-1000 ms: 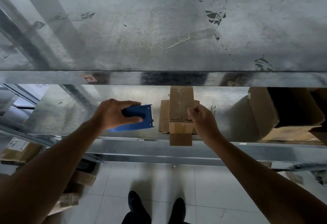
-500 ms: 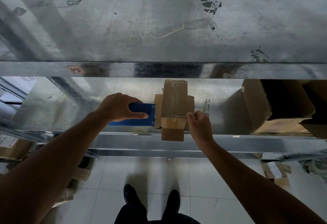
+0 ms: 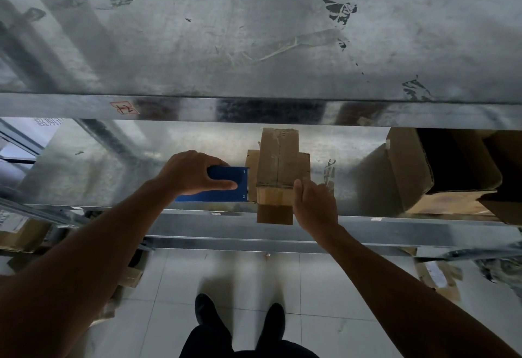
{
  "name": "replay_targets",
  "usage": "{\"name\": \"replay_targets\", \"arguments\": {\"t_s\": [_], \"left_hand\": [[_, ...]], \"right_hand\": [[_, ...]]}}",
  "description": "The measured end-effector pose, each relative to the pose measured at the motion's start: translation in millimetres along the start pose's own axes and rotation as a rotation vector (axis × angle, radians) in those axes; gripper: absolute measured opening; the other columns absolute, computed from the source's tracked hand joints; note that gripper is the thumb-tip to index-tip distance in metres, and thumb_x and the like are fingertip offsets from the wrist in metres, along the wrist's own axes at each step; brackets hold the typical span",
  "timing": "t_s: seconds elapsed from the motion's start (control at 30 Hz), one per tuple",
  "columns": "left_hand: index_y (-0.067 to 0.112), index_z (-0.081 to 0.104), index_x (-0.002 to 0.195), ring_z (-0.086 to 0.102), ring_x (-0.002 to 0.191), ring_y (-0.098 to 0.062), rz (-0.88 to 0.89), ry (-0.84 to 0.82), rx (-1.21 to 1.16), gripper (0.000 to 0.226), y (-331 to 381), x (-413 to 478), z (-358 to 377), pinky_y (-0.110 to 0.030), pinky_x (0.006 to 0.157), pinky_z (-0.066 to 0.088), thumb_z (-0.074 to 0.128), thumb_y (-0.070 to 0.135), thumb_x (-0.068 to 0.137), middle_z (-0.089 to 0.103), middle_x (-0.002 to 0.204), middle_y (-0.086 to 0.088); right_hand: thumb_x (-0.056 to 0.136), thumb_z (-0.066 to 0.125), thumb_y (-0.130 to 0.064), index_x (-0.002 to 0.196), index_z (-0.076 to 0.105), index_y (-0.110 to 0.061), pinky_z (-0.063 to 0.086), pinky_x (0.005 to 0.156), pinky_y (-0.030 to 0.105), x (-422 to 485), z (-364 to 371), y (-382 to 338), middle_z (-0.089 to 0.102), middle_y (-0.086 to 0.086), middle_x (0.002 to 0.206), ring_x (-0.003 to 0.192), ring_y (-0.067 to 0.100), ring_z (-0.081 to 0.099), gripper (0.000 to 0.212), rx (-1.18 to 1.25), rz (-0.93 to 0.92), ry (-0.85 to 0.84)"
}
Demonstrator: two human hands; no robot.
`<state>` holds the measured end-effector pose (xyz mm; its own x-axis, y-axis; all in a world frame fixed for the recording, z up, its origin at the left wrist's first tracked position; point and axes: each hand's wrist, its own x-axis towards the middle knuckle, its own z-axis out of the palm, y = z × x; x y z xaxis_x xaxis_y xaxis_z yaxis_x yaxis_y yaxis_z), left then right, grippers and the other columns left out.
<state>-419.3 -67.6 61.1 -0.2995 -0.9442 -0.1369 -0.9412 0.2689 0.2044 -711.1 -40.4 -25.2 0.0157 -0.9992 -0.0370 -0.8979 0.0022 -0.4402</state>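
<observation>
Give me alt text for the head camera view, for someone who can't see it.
A person's left hand grips a blue box on a metal shelf, beside a narrow cardboard box that the right hand touches. An open carton sits farther right; shoes show on the tiled floor below.

Both bare forearms reach from the near corners toward the far middle. The left hand (image 3: 195, 174) is curled, thumb stretched rightward, gripping a blue box (image 3: 228, 175). The right hand (image 3: 315, 202), near it on the right, has loosely straight fingers, thumb leftmost.
</observation>
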Motion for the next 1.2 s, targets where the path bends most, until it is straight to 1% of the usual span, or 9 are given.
{"name": "replay_targets", "arguments": {"t_s": [0.07, 0.2, 0.37, 0.5, 0.6, 0.73, 0.87, 0.97, 1.2], "left_hand": [[0.035, 0.067, 0.123, 0.058, 0.075, -0.004, -0.006, 0.003, 0.007, 0.116, -1.0, -0.8, 2.0, -0.027, 0.075, 0.048, 0.009, 0.107, 0.052, 0.074, 0.096, 0.012], [0.034, 0.066, 0.124, 0.057, 0.077, -0.003, -0.004, 0.006, 0.001, 0.11, -0.4, -2.5, 5.1, -0.025, 0.074, 0.045, 0.015, 0.104, 0.057, 0.075, 0.1, 0.011], [0.034, 0.066, 0.126, 0.059, 0.077, -0.004, 0.0, -0.011, 0.03, 0.1, 3.3, -5.2, 3.5, -0.027, 0.077, 0.047, 0.022, 0.099, 0.064, 0.075, 0.099, 0.011], [0.036, 0.065, 0.126, 0.065, 0.083, -0.008, -0.001, -0.001, 0.024, 0.114, 5.0, -4.6, 0.9, -0.031, 0.083, 0.051, 0.009, 0.105, 0.055, 0.075, 0.1, 0.011], [0.036, 0.064, 0.127, 0.062, 0.082, -0.006, -0.011, 0.003, 0.016, 0.118, 4.6, -5.6, 0.2, -0.029, 0.081, 0.049, 0.005, 0.106, 0.052, 0.075, 0.101, 0.011], [0.038, 0.069, 0.121, 0.058, 0.077, -0.004, -0.049, 0.06, -0.033, 0.105, 0.1, -9.1, -3.6, -0.025, 0.07, 0.041, 0.019, 0.103, 0.056, 0.075, 0.096, 0.012], [0.041, 0.067, 0.123, 0.059, 0.081, -0.005, -0.025, 0.046, 0.016, 0.082, 1.6, -10.3, -10.8, -0.025, 0.073, 0.04, 0.037, 0.095, 0.069, 0.075, 0.1, 0.013], [0.044, 0.065, 0.123, 0.063, 0.085, -0.007, -0.025, 0.036, 0.028, 0.094, 0.4, -9.8, -13.2, -0.027, 0.077, 0.043, 0.026, 0.102, 0.06, 0.074, 0.101, 0.016], [0.048, 0.067, 0.118, 0.064, 0.087, -0.007, -0.137, 0.012, -0.056, 0.107, -27.0, -16.0, -26.5, -0.035, 0.086, 0.054, 0.017, 0.109, 0.046, 0.073, 0.101, 0.019]], "right_hand": [[0.107, 0.035, -0.034, 0.127, 0.051, -0.01, 0.057, 0.084, 0.047, -1.5, 4.3, 10.9, 0.063, 0.014, 0.105, 0.094, 0.034, 0.064, 0.035, -0.096, -0.088, -0.089], [0.102, 0.018, -0.064, 0.124, 0.051, -0.009, 0.055, 0.088, 0.039, 10.9, -9.5, 28.6, 0.059, 0.012, 0.114, 0.103, 0.025, 0.058, 0.067, 0.044, -0.145, 0.051], [0.104, 0.039, -0.051, 0.141, 0.046, -0.004, 0.042, 0.112, 0.041, 38.9, -27.3, 9.5, 0.048, 0.021, 0.148, 0.14, 0.033, 0.044, 0.06, -0.048, -0.671, 0.151], [0.104, 0.048, -0.042, 0.149, 0.044, -0.006, 0.028, 0.123, 0.047, 53.7, -11.6, -10.9, 0.044, 0.018, 0.155, 0.147, 0.034, 0.036, 0.057, -0.199, -0.928, 0.094], [0.102, 0.057, -0.038, 0.154, 0.039, -0.01, 0.033, 0.121, 0.05, 52.7, 7.3, -1.2, 0.041, 0.015, 0.158, 0.147, 0.032, 0.037, 0.061, -0.298, -0.937, 0.078], [0.097, 0.065, -0.034, 0.149, 0.047, -0.007, 0.039, 0.117, 0.048, 53.5, 10.0, -6.9, 0.05, 0.016, 0.151, 0.14, 0.033, 0.048, 0.061, -0.317, -0.929, 0.143], [0.098, 0.041, -0.047, 0.14, 0.055, -0.007, 0.04, 0.112, 0.049, 49.6, 0.7, -24.6, 0.057, 0.013, 0.136, 0.125, 0.033, 0.054, 0.06, -0.304, -0.894, 0.162], [0.097, 0.033, -0.061, 0.139, 0.053, -0.009, 0.04, 0.109, 0.05, 51.7, 3.8, -30.5, 0.055, 0.011, 0.129, 0.118, 0.033, 0.053, 0.07, -0.365, -0.866, 0.163], [0.101, 0.034, -0.057, 0.144, 0.05, 0.0, 0.038, 0.114, 0.054, 58.1, 16.2, -23.0, 0.055, 0.016, 0.131, 0.124, 0.033, 0.053, 0.073, -0.415, -0.92, 0.244]]}}
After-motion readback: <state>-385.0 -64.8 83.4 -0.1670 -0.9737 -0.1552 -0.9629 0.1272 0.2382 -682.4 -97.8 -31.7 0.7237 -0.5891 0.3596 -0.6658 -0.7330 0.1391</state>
